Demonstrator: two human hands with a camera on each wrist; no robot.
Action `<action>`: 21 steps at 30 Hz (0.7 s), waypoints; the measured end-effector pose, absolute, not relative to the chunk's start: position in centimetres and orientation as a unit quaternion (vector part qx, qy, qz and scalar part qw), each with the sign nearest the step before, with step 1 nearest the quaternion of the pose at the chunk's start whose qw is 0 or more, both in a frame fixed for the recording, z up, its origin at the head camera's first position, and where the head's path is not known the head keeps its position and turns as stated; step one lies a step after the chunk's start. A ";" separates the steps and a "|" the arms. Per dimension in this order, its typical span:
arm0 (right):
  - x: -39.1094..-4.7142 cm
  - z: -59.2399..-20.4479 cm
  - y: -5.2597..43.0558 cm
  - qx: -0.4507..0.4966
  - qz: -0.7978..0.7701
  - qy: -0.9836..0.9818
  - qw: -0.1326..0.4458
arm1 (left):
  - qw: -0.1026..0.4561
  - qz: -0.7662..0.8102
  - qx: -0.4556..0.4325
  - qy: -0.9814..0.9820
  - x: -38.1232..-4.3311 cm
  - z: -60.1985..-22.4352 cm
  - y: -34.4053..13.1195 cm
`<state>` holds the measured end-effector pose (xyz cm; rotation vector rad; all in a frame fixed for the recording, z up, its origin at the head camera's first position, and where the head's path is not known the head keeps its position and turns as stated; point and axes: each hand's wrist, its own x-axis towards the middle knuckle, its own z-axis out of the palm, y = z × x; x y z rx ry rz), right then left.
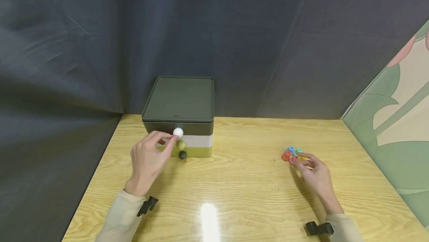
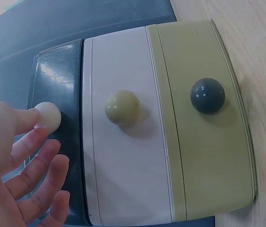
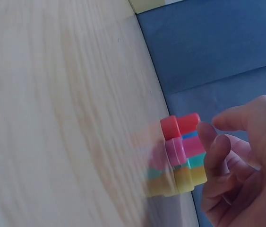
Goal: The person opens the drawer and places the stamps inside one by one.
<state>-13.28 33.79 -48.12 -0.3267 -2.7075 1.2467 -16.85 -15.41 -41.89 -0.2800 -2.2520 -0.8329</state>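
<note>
My left hand (image 1: 147, 160) pinches the white round knob (image 2: 49, 117) on the dark top drawer between thumb and forefinger, its other fingers spread below. That drawer belongs to a three-tier drawer box (image 1: 184, 100), which looks closed. A pale green knob (image 2: 122, 108) is on the white middle drawer and a dark knob (image 2: 208, 96) on the green bottom one. Over at the right, my right hand (image 1: 316, 175) hovers with loosely bent fingers close over several small plastic pieces with wide bases and narrower tops: red (image 3: 171, 126), pink (image 3: 175, 150), yellow (image 3: 184, 180), green and blue.
The box stands at the back left of the wooden table (image 1: 241, 182), against a dark cloth screen (image 1: 234, 48). More dark cloth (image 1: 60, 141) runs along the left edge. A leaf-patterned panel (image 1: 399, 134) borders the right side.
</note>
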 end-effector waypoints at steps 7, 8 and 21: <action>-13.8 -48.3 34.2 -0.095 0.415 -0.903 0.060 | 0.343 -0.330 -0.101 -0.874 -17.2 -41.9 -15.4; -13.8 -48.4 34.3 -0.094 0.414 -0.903 0.059 | 0.343 -0.331 -0.100 -0.873 -17.3 -41.9 -15.3; -14.0 -48.8 34.4 -0.078 0.431 -0.898 0.051 | 0.185 -0.294 -0.060 -0.936 -16.7 -42.7 -14.8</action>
